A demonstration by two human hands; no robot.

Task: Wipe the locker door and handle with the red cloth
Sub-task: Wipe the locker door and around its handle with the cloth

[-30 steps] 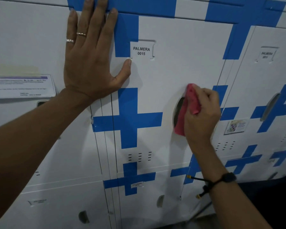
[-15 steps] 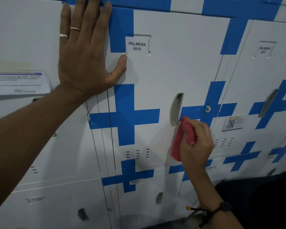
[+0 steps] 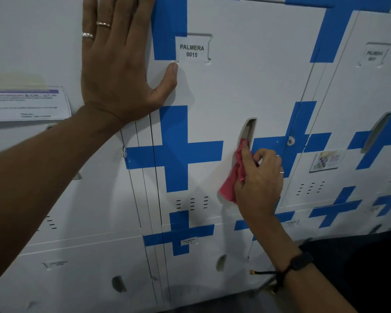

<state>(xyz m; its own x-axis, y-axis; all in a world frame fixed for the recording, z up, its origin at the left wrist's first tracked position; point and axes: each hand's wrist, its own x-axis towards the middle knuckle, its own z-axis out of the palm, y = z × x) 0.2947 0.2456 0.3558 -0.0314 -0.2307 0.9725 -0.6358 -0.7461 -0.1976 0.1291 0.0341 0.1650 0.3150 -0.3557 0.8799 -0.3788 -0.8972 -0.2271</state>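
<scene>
The white locker door [image 3: 246, 86] labelled PALMERA 0015 carries blue tape crosses. Its recessed handle [image 3: 248, 129] is a vertical slot near the door's right side. My right hand [image 3: 260, 181] grips the red cloth [image 3: 231, 179] and presses its upper corner into the lower end of the handle slot. The cloth's lower part hangs flat against the door below the handle. My left hand [image 3: 117, 64] lies flat with fingers spread on the locker's upper left, its thumb touching the corner of the label.
Neighbouring white lockers with blue tape crosses surround the door; one at right [image 3: 370, 91] has its own handle [image 3: 377, 134]. A paper notice [image 3: 27, 102] is taped at left. Lower lockers [image 3: 201, 267] sit below. Dark floor [image 3: 370, 256] lies at lower right.
My right hand with the cloth slid down off the handle to below it, then came back up to the handle's lower end. My left hand stayed planted.
</scene>
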